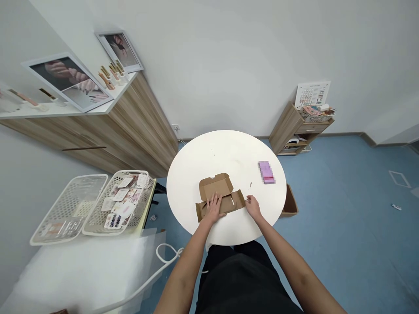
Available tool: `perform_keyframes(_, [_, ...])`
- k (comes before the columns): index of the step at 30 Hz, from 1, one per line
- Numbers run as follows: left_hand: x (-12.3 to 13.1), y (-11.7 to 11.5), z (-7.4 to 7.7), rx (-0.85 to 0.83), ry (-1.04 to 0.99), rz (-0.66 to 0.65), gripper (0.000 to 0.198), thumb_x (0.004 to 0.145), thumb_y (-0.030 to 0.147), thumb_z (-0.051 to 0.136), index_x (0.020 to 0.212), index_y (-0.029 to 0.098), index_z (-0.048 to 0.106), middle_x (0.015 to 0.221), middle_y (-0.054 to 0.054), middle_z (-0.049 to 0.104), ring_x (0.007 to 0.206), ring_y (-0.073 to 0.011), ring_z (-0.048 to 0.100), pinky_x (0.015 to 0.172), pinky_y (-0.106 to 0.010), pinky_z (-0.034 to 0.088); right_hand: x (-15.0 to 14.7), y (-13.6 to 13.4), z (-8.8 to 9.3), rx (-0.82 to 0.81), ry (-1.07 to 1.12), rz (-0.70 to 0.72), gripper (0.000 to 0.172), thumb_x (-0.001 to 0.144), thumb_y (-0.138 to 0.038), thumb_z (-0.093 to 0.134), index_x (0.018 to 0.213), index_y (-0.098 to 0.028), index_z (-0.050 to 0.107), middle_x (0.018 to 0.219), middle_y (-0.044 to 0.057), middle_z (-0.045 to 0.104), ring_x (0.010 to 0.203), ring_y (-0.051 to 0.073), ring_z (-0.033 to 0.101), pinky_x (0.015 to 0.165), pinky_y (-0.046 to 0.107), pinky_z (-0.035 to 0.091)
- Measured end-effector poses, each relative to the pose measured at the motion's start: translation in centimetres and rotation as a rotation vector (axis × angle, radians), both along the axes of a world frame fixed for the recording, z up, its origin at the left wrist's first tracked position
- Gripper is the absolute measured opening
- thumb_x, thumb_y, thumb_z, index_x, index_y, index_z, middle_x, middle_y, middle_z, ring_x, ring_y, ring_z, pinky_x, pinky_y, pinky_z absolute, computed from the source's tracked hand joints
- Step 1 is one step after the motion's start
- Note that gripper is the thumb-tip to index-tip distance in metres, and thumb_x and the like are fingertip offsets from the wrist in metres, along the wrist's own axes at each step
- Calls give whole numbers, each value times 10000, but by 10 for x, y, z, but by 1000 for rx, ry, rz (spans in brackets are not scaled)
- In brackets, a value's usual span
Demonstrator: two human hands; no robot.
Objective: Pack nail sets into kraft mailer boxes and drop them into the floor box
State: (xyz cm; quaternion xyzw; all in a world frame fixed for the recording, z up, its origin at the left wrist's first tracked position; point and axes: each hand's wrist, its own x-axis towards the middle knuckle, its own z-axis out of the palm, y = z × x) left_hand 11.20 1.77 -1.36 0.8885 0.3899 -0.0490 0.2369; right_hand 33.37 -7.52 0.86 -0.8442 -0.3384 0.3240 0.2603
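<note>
A brown cardboard box (216, 186) lies unfolded on the round white table (196, 152), its lid laid back toward the far side and its end flaps spread left and right. My left hand (213, 208) rests on the near part of the box, fingers stretched out and palm down. Beside the right end flap is my right hand (253, 207), its fingers curled together close to the flap's edge. Whatever those fingertips hold is too small to make out. A small white strip (232, 200) shows on the box between my hands.
A purple pixelated packet (266, 172) lies at the table's right, with a tiny dark piece (250, 185) nearby. An open carton (290, 202) stands on the floor at right. White baskets (124, 200) of cards and a white cable (157, 272) are at left.
</note>
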Motion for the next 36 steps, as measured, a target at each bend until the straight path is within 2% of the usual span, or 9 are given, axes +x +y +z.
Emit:
perform_keyframes(3, [1, 0, 2, -11, 31, -5, 1055, 765, 529, 686, 1538, 211, 43, 1614, -167, 11, 1479, -335, -34, 1163, -600, 68, -3, 2, -6, -140, 51, 93, 339, 810, -218, 514, 1142, -171, 570, 1087, 78, 679, 1000, 199, 642, 779, 258, 472])
perform_keyframes(8, [2, 2, 8, -46, 63, -13, 1104, 731, 529, 720, 1539, 200, 45, 1613, -169, -1, 1477, -332, -53, 1170, -585, 52, -22, 8, -12, -178, -43, 134, 453, 766, -333, 637, 1177, -175, 533, 1143, 93, 656, 1017, 211, 627, 729, 244, 436])
perform_keyframes(11, [2, 2, 8, -41, 60, -13, 1098, 732, 542, 709, 1539, 214, 40, 1614, -163, 4, 1479, -333, -39, 1166, -595, 57, -25, 10, -11, -187, -67, 128, 457, 763, -359, 643, 1169, -171, 551, 1165, 105, 646, 1025, 216, 621, 718, 247, 428])
perform_keyframes(15, [3, 2, 8, -48, 57, -7, 1076, 744, 555, 683, 1539, 223, 39, 1616, -148, -12, 1480, -334, -34, 1165, -599, 61, -19, 12, -6, -145, -19, 112, 349, 819, -465, 566, 1023, -191, 638, 1026, 84, 696, 953, 219, 630, 702, 251, 425])
perform_keyframes(18, [5, 1, 9, -61, 80, -2, 1085, 733, 526, 696, 1539, 214, 39, 1616, -143, -27, 1479, -328, -49, 1171, -586, 47, -19, 15, -3, -102, 108, 66, 446, 886, -561, 404, 863, -201, 666, 880, 61, 713, 841, 207, 632, 652, 255, 421])
perform_keyframes(21, [6, 1, 12, -72, 98, 5, 1097, 721, 503, 708, 1537, 208, 37, 1614, -145, -40, 1478, -322, -64, 1173, -578, 29, -24, 19, 0, -78, 191, 53, 469, 903, -545, 368, 807, -193, 663, 849, 62, 715, 805, 199, 632, 633, 256, 415])
perform_keyframes(27, [6, 0, 16, -77, 89, 12, 1111, 705, 514, 707, 1537, 200, 41, 1617, -145, -21, 1479, -317, -71, 1175, -580, 23, -38, 31, 5, -118, 140, 89, 243, 852, -413, 544, 868, -201, 661, 971, 59, 722, 882, 182, 648, 680, 236, 421])
perform_keyframes(36, [6, 6, 5, -31, 28, 38, 1163, 666, 567, 721, 1532, 203, 35, 1614, -171, 27, 1476, -352, -43, 1165, -601, 51, -44, 40, 3, -264, 20, 163, 295, 819, -484, 614, 875, -195, 631, 971, 63, 711, 856, 183, 652, 612, 234, 394])
